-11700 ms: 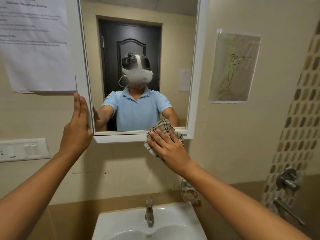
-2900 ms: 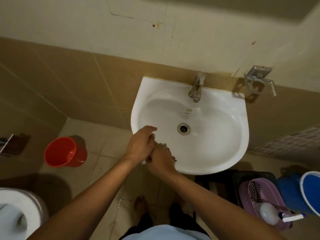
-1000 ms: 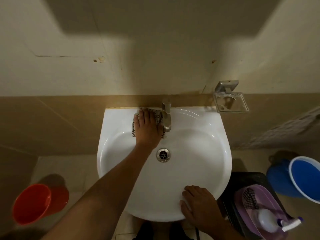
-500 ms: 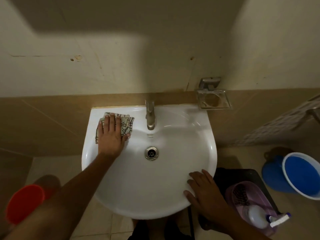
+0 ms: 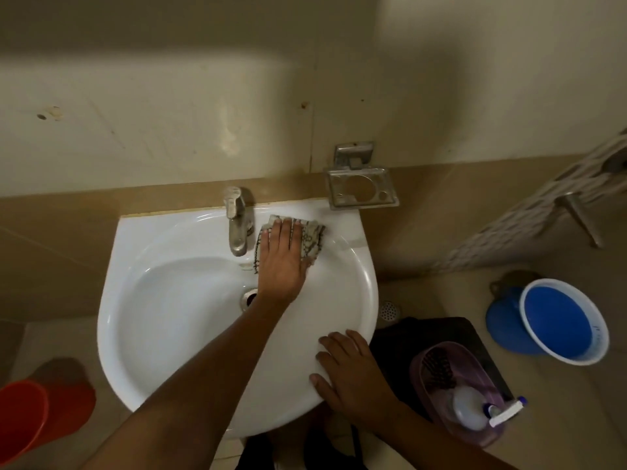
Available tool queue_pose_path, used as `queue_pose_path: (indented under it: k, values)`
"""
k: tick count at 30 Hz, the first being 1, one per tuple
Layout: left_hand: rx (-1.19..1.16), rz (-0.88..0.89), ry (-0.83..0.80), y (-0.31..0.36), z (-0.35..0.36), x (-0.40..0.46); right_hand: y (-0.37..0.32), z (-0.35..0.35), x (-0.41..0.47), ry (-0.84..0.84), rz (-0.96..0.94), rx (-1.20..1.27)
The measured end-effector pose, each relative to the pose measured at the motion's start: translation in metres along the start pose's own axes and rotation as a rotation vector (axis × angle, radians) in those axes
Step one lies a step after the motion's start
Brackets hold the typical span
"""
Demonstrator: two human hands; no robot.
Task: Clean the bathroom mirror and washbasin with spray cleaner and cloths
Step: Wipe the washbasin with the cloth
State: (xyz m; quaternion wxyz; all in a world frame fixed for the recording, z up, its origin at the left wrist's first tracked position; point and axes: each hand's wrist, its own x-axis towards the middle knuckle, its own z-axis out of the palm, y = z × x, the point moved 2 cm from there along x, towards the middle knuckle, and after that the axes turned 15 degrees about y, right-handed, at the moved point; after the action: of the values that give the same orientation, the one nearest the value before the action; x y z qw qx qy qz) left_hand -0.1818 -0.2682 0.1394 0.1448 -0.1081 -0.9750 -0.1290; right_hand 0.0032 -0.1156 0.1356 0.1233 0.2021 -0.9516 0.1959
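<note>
One white washbasin fills the middle. At its one o'clock ledge, just beside the tap, the left hand presses a checked cloth, fingers flat. Right hand rests open-fingered on the five o'clock rim.

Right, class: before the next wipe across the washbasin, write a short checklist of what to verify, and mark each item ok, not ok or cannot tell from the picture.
1. Cloth flat under the left hand, on the back ledge right of the tap: ok.
2. Right hand resting on the near rim of the washbasin: ok.
3. Tap turned off, no water running: ok.
4. Drain unblocked: cannot tell, the left wrist covers part of it.
5. Spray bottle within reach, lying in the purple basket at the right: ok.
6. Cloth damp enough: cannot tell.
</note>
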Motion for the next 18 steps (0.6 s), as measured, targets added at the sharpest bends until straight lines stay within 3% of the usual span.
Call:
queue_pose_path:
  k: [4,12,18]
  values:
    - [-0.037,-0.144,-0.001,0.028,0.007,0.023,0.0,-0.002,0.0,-0.001,-0.007,0.001]
    - [-0.262,0.16,-0.071,0.073,0.023,-0.012,0.002,-0.002,-0.003,-0.031,-0.063,0.017]
    - [0.11,0.784,-0.149,-0.021,0.015,-0.018,0.006,-0.003,-0.001,-0.015,-0.08,0.036]
